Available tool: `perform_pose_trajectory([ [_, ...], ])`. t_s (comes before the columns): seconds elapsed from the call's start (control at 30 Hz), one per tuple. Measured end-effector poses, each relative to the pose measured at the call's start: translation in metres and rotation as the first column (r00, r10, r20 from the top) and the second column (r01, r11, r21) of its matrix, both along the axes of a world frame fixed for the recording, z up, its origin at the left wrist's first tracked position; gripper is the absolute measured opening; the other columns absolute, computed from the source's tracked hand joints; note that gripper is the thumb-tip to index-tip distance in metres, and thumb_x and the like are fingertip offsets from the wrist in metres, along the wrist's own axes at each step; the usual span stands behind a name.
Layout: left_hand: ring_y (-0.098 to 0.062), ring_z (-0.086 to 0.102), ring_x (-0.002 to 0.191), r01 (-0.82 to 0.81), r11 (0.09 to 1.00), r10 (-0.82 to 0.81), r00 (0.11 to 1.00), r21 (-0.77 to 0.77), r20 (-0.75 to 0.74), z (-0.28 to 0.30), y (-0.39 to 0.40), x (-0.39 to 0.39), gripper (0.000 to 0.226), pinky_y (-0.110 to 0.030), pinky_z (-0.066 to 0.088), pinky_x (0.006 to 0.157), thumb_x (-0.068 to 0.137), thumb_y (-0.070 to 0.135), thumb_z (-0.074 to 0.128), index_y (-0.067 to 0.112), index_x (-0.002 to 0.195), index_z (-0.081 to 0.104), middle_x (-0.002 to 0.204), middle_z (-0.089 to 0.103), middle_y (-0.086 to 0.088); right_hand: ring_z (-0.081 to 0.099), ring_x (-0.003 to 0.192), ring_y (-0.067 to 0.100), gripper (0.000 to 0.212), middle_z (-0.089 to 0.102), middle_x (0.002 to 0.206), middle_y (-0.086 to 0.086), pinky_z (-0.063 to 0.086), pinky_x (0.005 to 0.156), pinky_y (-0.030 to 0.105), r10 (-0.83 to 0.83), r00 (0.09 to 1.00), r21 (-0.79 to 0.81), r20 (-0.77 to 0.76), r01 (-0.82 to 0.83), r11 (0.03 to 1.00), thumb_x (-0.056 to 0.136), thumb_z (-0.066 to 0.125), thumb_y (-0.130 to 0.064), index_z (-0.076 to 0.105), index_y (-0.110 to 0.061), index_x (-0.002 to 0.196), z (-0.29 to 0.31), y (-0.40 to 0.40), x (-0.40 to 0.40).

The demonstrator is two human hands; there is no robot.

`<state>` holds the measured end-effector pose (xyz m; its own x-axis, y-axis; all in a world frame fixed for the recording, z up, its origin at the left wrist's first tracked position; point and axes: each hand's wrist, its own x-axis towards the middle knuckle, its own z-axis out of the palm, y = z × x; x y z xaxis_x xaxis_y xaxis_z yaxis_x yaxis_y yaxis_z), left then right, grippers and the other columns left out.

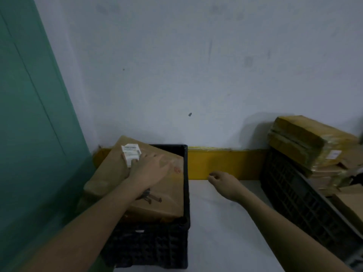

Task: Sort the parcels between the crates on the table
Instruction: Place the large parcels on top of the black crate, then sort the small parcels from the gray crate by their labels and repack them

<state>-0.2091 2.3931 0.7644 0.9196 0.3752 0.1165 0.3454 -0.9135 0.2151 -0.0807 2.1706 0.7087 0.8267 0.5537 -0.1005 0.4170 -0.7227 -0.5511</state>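
The left hand lies flat, fingers straight, on a brown cardboard parcel in the black latticed crate at the table's left edge. The parcel's white label is unreadable. The right hand hovers loosely curled, holding nothing.

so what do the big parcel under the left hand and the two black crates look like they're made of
Big parcel: brown kraft paper or card wrap, matte and creased, with a white paper label; which of the two I cannot tell. The left hand rests flat on it.
Left crate and right crate: likely moulded plastic, dull black, with lattice-pattern walls.
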Motion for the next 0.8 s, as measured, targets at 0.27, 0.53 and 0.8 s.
perform_pose_trajectory([
  [0.27, -0.03, 0.039, 0.133, 0.05, 0.997, -0.05, 0.999, -0.057, 0.009, 0.026, -0.118, 0.064, 0.068, -0.05, 0.035, 0.106, 0.094, 0.072, 0.021, 0.032, 0.143, 0.047, 0.142, 0.049, -0.003, 0.056, 0.12, 0.022, 0.042, 0.058, 0.136, 0.005, 0.045, 0.095, 0.031, 0.009, 0.992, 0.045, 0.122, -0.014, 0.999, 0.105, 0.04, -0.038, 0.053, -0.016, 0.138, 0.065, -0.109, 0.016],
  [0.53, -0.032, 0.042, 0.131, 0.159, 0.987, -0.159, 0.987, -0.023, 0.015, 0.047, -0.253, 0.11, 0.068, -0.044, 0.04, 0.104, 0.095, 0.071, 0.022, 0.029, 0.144, 0.045, 0.146, 0.049, -0.004, 0.054, 0.122, 0.018, 0.045, 0.056, 0.136, -0.002, 0.044, 0.099, 0.031, -0.051, 0.995, 0.035, 0.091, 0.048, 0.998, 0.103, 0.04, -0.044, 0.052, -0.021, 0.14, 0.098, -0.268, 0.039],
  [0.8, -0.029, 0.048, 0.129, 0.157, 0.973, -0.149, 0.987, -0.168, 0.057, 0.065, -0.341, 0.158, 0.072, -0.046, 0.043, 0.102, 0.091, 0.076, 0.026, 0.03, 0.144, 0.045, 0.145, 0.05, 0.0, 0.056, 0.09, 0.004, 0.037, 0.058, 0.104, -0.012, 0.043, 0.07, 0.018, -0.213, 0.973, 0.124, 0.09, 0.201, 0.972, 0.103, 0.041, -0.043, 0.055, -0.024, 0.132, 0.11, -0.398, 0.06],
])
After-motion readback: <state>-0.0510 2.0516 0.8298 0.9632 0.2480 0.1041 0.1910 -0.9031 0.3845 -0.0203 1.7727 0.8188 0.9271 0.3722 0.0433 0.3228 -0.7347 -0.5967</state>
